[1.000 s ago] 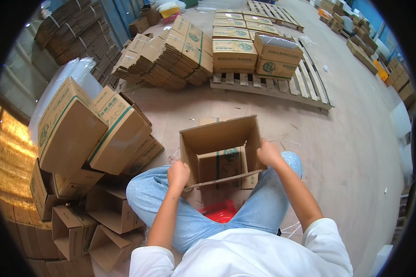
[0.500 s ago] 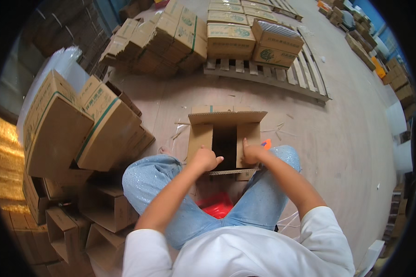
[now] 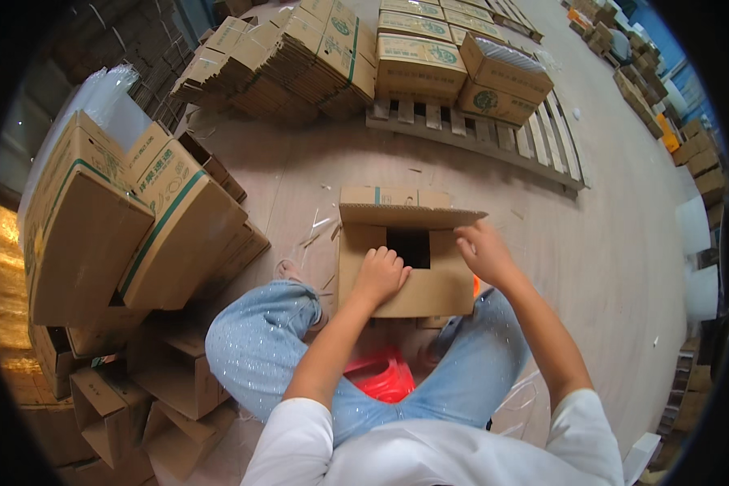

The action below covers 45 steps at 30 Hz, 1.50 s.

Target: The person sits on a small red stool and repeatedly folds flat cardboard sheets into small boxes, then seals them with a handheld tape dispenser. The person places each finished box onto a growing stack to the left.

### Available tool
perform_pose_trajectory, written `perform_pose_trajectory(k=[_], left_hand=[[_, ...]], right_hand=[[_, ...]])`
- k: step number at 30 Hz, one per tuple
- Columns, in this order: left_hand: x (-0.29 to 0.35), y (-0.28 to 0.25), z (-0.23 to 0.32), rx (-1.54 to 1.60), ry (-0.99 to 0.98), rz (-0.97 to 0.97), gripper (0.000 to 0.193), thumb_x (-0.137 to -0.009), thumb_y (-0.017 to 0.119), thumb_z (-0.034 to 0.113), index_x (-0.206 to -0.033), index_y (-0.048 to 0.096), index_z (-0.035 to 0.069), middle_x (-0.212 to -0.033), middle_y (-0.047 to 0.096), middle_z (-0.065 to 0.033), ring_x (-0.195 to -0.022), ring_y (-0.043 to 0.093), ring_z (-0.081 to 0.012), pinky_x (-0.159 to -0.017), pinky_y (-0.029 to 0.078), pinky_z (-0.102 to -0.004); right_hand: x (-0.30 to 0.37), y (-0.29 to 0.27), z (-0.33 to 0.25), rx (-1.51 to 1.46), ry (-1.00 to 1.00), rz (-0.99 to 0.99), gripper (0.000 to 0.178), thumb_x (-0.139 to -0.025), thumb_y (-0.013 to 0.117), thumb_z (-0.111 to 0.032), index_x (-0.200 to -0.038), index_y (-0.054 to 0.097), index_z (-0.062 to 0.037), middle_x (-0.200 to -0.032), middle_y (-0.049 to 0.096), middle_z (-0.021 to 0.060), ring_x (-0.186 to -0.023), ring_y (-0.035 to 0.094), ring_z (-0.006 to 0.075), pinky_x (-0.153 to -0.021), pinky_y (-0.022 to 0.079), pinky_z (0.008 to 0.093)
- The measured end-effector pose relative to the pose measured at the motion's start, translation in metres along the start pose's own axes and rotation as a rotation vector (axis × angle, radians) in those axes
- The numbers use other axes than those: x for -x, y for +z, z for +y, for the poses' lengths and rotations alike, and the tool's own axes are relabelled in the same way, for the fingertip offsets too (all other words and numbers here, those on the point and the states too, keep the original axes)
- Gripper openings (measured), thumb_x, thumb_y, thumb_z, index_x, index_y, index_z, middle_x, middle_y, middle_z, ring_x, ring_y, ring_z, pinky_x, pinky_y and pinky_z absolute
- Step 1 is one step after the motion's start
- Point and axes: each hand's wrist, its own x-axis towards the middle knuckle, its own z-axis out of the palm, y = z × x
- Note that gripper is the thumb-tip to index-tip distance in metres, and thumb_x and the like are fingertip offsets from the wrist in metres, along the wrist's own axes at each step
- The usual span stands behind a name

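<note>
A brown cardboard box (image 3: 429, 300) stands between my knees. Its side flaps are folded inward, and a dark gap shows between them. The near flap (image 3: 440, 281) lies folded in over the opening, while the far flap (image 3: 405, 215) stands up. My left hand (image 3: 383, 275) rests on the near flap, fingers spread and lightly bent. At the right end of the far flap, my right hand (image 3: 486, 249) has its thumb and forefinger apart; its other fingers are partly hidden. A bit of an orange object (image 3: 476, 285) shows beside the box's right side, its kind unclear.
Several cartons (image 3: 174, 215) pile up at my left, with open-ended ones below. Flattened cartons (image 3: 300, 65) and a wooden pallet (image 3: 478, 138) bearing packed boxes stand ahead. A red plastic object (image 3: 385, 381) sits between my legs. Scraps (image 3: 324, 223) litter the floor.
The near flap has been folded in over the opening. My left hand has moved onto it. My right hand has left the right side flap for the far flap's right end.
</note>
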Motion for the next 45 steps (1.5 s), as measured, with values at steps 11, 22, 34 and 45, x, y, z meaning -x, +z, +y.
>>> perform_pose_trajectory(k=[11, 22, 34, 45], left_hand=[[0.006, 0.002, -0.019, 0.080, -0.649, 0.888, 0.035, -0.086, 0.050, 0.019, -0.116, 0.048, 0.000, -0.113, 0.050, -0.0168, -0.108, 0.045, -0.0330, -0.096, 0.031, -0.0462], [-0.008, 0.007, -0.103, 1.456, -1.454, 0.077, 0.022, -0.094, 0.052, 0.024, -0.106, 0.057, 0.006, -0.083, 0.063, -0.0024, -0.074, 0.059, -0.0125, -0.068, 0.047, -0.0279], [-0.010, 0.024, -0.153, 1.349, -1.164, 0.589, 0.018, -0.088, 0.051, 0.013, -0.074, 0.061, 0.006, -0.075, 0.062, -0.0051, -0.066, 0.055, -0.0130, -0.058, 0.043, -0.0265], [-0.010, 0.019, -0.116, 0.786, -1.014, 0.219, 0.031, -0.092, 0.052, 0.031, -0.094, 0.059, 0.001, -0.091, 0.063, -0.0158, -0.079, 0.059, -0.0238, -0.072, 0.047, -0.0370]], right_hand=[[0.006, 0.115, -0.020, 0.283, 0.121, -0.011, 0.054, -0.093, 0.044, -0.038, -0.140, 0.039, -0.0113, -0.139, 0.043, 0.0177, -0.131, 0.037, 0.0330, -0.107, 0.024, 0.0558], [0.024, 0.121, -0.021, 0.268, 0.229, -0.023, 0.062, -0.090, 0.047, -0.042, -0.145, 0.033, -0.0177, -0.151, 0.026, 0.0135, -0.140, 0.021, 0.0315, -0.112, 0.011, 0.0537], [0.020, 0.123, -0.031, 0.232, 0.194, 0.029, 0.062, -0.089, 0.049, -0.042, -0.144, 0.034, -0.0186, -0.150, 0.029, 0.0128, -0.139, 0.023, 0.0307, -0.112, 0.012, 0.0532], [0.020, 0.122, -0.031, 0.213, 0.194, 0.070, 0.061, -0.088, 0.049, -0.043, -0.143, 0.037, -0.0191, -0.148, 0.032, 0.0113, -0.138, 0.027, 0.0298, -0.112, 0.015, 0.0531]])
